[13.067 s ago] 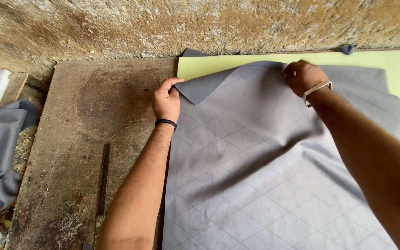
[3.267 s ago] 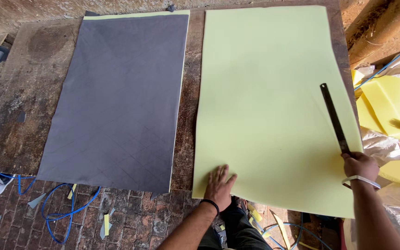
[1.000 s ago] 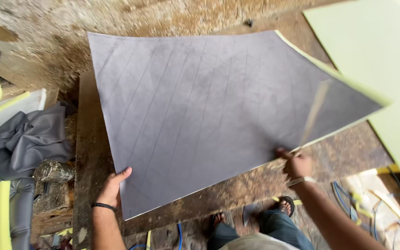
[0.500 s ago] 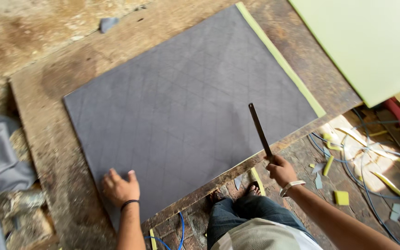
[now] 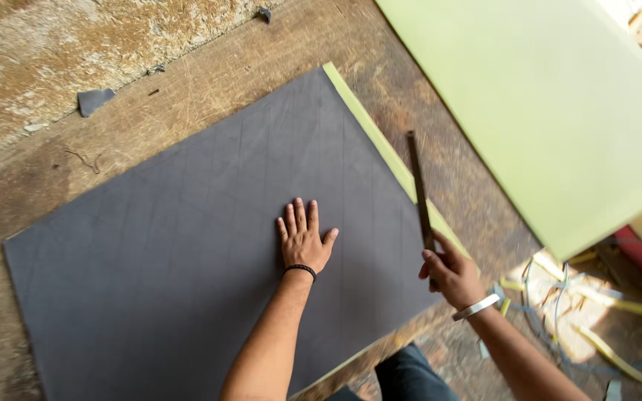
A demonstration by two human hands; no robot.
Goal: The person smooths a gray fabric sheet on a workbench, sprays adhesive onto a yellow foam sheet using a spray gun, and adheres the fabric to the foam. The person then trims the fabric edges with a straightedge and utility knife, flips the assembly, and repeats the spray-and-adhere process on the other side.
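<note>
On the table (image 5: pixel 31 186), grey sheet (image 5: pixel 187 245) lies flat, covering the middle; thin yellow-green strip (image 5: pixel 369 122) shows along its right edge. Left hand (image 5: pixel 304 239) flat on sheet near centre, fingers spread, palm pressing. Right hand (image 5: pixel 451 273) at sheet's right edge, fingers wrapped around a dark ruler (image 5: pixel 419 194), blade raised, pointing away. Second yellow-green sheet (image 5: pixel 544 104) overhangs table's right edge. Judgement: keep palm weight even so sheet stays put; lay ruler square along the edge.

Left hand (image 5: pixel 305 241) lies flat, fingers spread; right hand (image 5: pixel 451 275) is clenched.
</note>
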